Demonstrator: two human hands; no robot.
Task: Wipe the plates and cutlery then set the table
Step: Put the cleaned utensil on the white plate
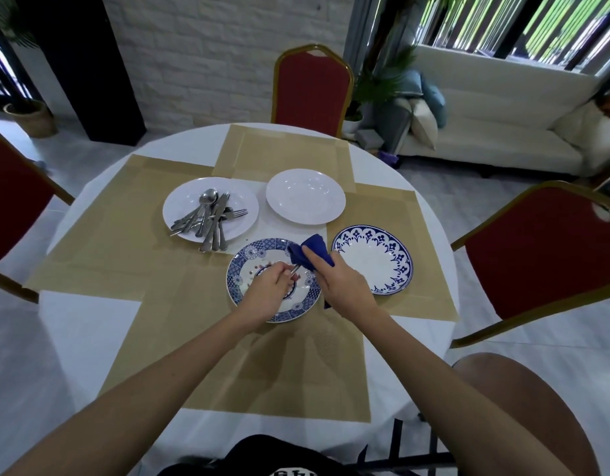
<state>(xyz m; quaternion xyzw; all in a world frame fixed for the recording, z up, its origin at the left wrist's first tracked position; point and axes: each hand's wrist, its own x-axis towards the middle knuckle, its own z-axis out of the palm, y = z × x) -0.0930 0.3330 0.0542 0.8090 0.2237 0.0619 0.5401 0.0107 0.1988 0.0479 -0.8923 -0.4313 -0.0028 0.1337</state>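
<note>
My left hand (269,290) grips the handle of a metal piece of cutlery (294,269) above a blue-patterned plate (240,266) with small dark specks on it. Its working end is hidden inside a dark blue cloth (312,252), which my right hand (341,285) pinches around it. A second blue-rimmed plate (372,259) lies to the right. Farther back stand a plain white plate (305,195) and another white plate (180,207) carrying a pile of cutlery (211,214) with spoons, knives and a fork.
The round table has a white cloth (77,324) with tan placemats (125,255) under the plates. Red chairs stand at the far side (310,91), the left (11,207) and the right (544,255). A white sofa (502,108) is at the back right.
</note>
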